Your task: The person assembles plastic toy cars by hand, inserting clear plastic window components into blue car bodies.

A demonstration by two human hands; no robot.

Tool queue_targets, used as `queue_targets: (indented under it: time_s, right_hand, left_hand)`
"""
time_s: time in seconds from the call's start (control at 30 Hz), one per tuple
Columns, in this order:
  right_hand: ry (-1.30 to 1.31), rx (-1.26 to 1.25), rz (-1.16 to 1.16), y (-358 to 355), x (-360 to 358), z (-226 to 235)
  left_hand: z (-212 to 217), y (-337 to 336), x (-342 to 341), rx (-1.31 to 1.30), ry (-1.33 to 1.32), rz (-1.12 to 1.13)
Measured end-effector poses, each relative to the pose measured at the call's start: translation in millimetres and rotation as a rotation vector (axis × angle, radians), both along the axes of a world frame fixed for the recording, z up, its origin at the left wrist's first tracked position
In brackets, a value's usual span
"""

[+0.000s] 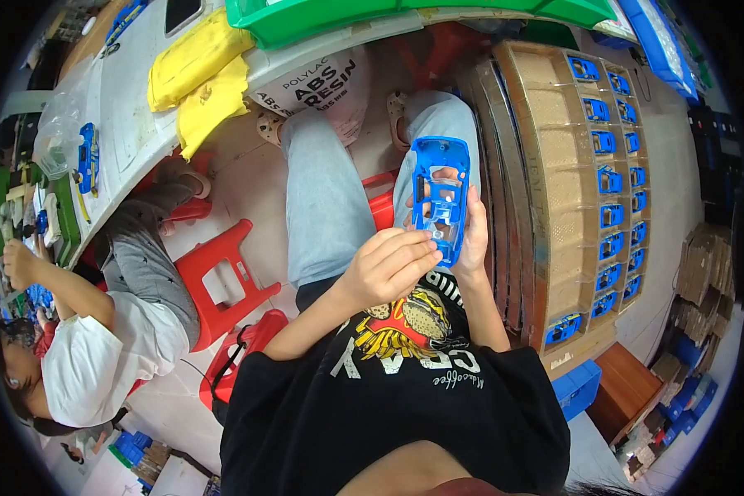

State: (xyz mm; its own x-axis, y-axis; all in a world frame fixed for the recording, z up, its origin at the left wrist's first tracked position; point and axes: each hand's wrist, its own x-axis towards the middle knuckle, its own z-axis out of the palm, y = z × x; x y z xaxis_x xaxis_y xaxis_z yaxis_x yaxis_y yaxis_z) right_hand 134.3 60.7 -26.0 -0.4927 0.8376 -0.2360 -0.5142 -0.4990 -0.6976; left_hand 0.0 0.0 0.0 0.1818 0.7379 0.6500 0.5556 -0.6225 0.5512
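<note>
A blue toy car body shell [446, 195] with open window gaps is held over my lap, tilted so its length runs away from me. My right hand [474, 234] is closed around its right side, and some of its fingers show through the gaps. Bunched at the near end of the shell, the fingertips of my left hand [393, 264] press together against it. Whether a small part is pinched between them is too small to make out.
To my right, stacked trays carry a divided cardboard tray [554, 194] with several blue car bodies [610, 215]. Ahead is a table edge with a green bin [322, 21] and yellow cloth [198, 62]. Red stools [223, 281] and a seated co-worker [112, 355] are on my left.
</note>
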Motion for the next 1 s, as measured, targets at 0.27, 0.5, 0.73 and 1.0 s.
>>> queue_targets:
  time_s: [0.27,0.5,0.73,1.0]
  right_hand:
    - [0.029,-0.044,-0.055,-1.0,-19.8,4.6]
    - [-0.012,-0.033,0.067,4.8,-2.3,-4.5]
    - [0.014,-0.015,0.166,14.3,-19.3,5.8]
    - [0.021,0.016,0.119,13.9,-23.9,3.2]
  left_hand:
    - [1.2,-4.1,-7.7,0.136,0.16,0.219]
    - [-3.5,-1.9,7.2,-0.161,0.209,0.144]
    - [5.3,-3.6,11.1,-0.171,0.115,0.286]
    - [8.1,6.8,13.7,-0.141,0.136,0.344]
